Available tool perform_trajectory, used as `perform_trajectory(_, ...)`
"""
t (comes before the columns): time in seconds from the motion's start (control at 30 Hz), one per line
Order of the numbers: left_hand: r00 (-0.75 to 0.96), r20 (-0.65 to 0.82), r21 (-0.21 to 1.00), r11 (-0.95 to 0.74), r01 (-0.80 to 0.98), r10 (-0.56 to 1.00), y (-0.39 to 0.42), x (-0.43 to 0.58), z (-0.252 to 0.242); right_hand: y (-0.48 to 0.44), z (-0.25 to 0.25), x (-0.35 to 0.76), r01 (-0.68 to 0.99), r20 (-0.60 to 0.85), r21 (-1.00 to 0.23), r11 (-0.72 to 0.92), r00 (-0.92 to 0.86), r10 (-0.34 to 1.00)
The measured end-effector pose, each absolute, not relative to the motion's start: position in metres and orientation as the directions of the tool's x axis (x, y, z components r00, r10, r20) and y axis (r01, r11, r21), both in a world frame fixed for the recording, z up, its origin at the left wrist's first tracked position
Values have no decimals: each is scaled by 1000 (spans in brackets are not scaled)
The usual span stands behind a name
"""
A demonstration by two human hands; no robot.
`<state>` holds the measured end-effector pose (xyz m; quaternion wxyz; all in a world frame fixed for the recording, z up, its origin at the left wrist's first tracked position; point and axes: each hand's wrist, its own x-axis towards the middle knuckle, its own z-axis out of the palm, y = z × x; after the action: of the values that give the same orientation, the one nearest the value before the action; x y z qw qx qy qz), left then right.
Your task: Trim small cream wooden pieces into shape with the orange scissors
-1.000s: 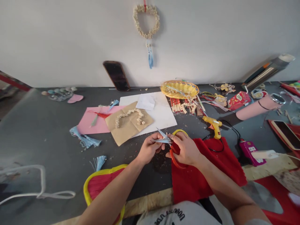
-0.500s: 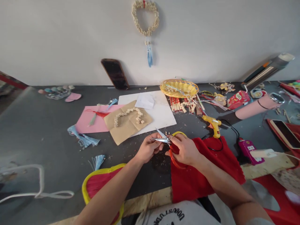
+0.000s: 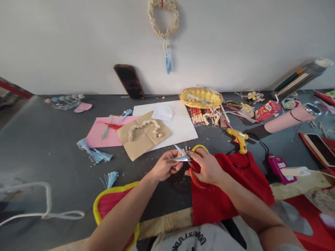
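My right hand point(image 3: 208, 168) grips scissors point(image 3: 186, 157) with one yellow and one red handle loop, blades parted and pointing left. My left hand point(image 3: 165, 166) is pinched on a small piece held between the blades; it is too small to name. Both hands hover over the dark table point(image 3: 52, 150), above scattered crumbs. A red cloth point(image 3: 230, 188) lies under my right wrist.
Brown paper with a string of pale shells point(image 3: 143, 134) lies on white and pink sheets. A yellow basket point(image 3: 201, 97), sticks, a yellow glue gun point(image 3: 238, 138), a pink roll point(image 3: 288, 120) and phones sit right. Blue tassels point(image 3: 94, 153) lie left. A shell wreath point(image 3: 163, 17) hangs on the wall.
The hands stay in almost the same place; the scissor blades have shifted slightly around the small piece. The view has moved a little.
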<state>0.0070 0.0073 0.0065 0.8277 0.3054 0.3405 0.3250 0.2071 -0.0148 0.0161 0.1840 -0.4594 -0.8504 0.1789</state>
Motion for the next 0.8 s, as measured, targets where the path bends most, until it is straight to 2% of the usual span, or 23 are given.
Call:
perform_trajectory(0.17,545,-369,717,604,-348,753,6,9,5,-16,19,209,752,108,-427,502,-509,854)
perform_trajectory(0.37,465,-311,751,514,-415,829,4,13,6,-15,20,209,763,90,-480,434,-449,889)
perform_trajectory(0.5,437,-276,782,464,-415,856,5,14,6,-14,19,208,757,117,-476,447,-449,886)
perform_trajectory(0.8,517,-342,772,549,-322,784,6,11,15,-12,16,209,690,205,-480,541,-512,834)
